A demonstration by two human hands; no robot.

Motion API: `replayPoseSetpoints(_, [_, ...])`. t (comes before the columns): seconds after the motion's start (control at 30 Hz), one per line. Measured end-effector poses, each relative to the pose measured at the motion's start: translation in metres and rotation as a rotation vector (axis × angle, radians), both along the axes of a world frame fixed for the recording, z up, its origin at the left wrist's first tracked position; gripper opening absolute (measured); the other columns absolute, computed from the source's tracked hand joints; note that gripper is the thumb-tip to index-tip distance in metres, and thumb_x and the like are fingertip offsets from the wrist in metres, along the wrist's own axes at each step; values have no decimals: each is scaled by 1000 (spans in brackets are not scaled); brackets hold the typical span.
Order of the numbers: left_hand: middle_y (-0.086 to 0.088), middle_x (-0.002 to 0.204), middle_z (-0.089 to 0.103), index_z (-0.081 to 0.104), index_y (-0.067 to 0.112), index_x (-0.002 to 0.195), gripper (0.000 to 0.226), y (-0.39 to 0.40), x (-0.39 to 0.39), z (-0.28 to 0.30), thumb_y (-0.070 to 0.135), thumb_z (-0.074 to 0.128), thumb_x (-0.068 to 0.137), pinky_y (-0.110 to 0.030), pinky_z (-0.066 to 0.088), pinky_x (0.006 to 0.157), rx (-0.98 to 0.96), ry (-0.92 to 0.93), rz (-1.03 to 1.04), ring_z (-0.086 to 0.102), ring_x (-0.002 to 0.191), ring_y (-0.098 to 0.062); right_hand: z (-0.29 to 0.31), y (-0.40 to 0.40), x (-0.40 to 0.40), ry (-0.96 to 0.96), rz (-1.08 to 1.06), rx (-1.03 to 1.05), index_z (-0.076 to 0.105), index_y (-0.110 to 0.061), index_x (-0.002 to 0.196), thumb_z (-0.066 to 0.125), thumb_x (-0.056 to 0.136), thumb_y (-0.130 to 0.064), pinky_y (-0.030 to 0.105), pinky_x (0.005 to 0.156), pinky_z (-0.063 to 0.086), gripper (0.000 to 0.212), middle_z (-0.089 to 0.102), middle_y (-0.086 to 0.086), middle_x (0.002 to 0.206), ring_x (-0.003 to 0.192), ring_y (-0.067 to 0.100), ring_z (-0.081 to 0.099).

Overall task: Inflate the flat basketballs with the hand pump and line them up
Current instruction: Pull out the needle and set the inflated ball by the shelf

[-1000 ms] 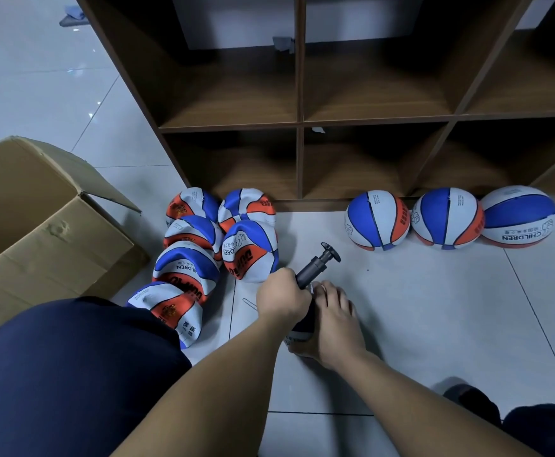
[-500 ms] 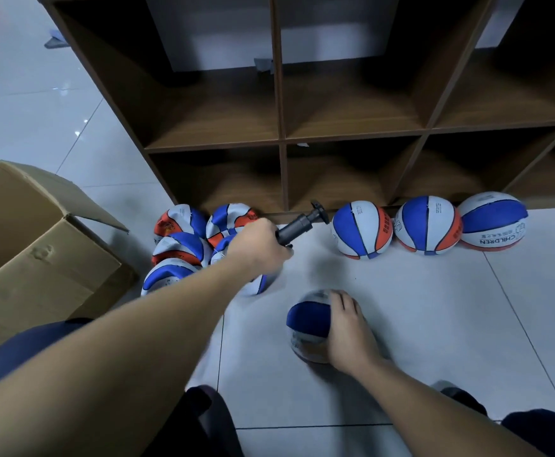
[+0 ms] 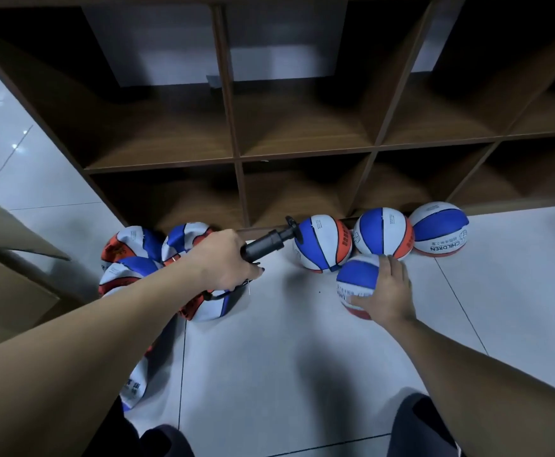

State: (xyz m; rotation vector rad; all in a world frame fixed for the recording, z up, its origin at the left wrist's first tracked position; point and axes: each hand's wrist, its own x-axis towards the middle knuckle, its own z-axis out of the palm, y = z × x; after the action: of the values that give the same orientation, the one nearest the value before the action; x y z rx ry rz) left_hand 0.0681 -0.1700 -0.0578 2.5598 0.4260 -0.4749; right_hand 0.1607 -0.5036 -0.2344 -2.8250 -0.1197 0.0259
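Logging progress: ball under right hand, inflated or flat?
Inflated: the ball under the right hand looks round and full, unlike the crumpled flat balls.

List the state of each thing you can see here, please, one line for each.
Left hand: grips hand pump.
Right hand: rests on round ball.
Three lined-up balls: inflated, by shelf.
Pile of balls: flat.
Cardboard box: open.

balls [image 3: 324, 243]: blue, white, orange panels, dark lettering | pump [image 3: 267, 241]: black | shelf [image 3: 306, 150]: brown woodgrain | box [image 3: 9, 285], 9 o'clock: tan | floor [image 3: 302, 357]: pale grey tiles, dark grout
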Motion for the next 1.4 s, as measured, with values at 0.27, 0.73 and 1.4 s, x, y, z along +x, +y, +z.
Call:
replayPoseSetpoints(0.27, [3,51,58,60,15,68,41,12,5,-4,43,82,87,-21,37,43,37,-13,6,53,40,-11,-18,-7,5,43,-28,105,33,-10,161,107,57,-35,56,111,53,130,40,13,159,148,35,41])
replayPoseSetpoints(0.73, [-7,67,74,69,14,80,38,92,-30,37,49,83,84,-36,57,59,166,-44,142,72,62,-24,19,75,7,-135,249,116,59,-7,138,91,79,-32,55,110,48,71,59,17,139,128,40,56])
replayPoseSetpoints(1.4, [-1,69,65,66,18,84,30,196,-94,19,44,80,90,-27,39,50,174,73,337,61,58,-17,-7,324,-33,383,621,142,36,-19,160,67,98,-56,47,117,40,79,43,4,164,147,30,45])
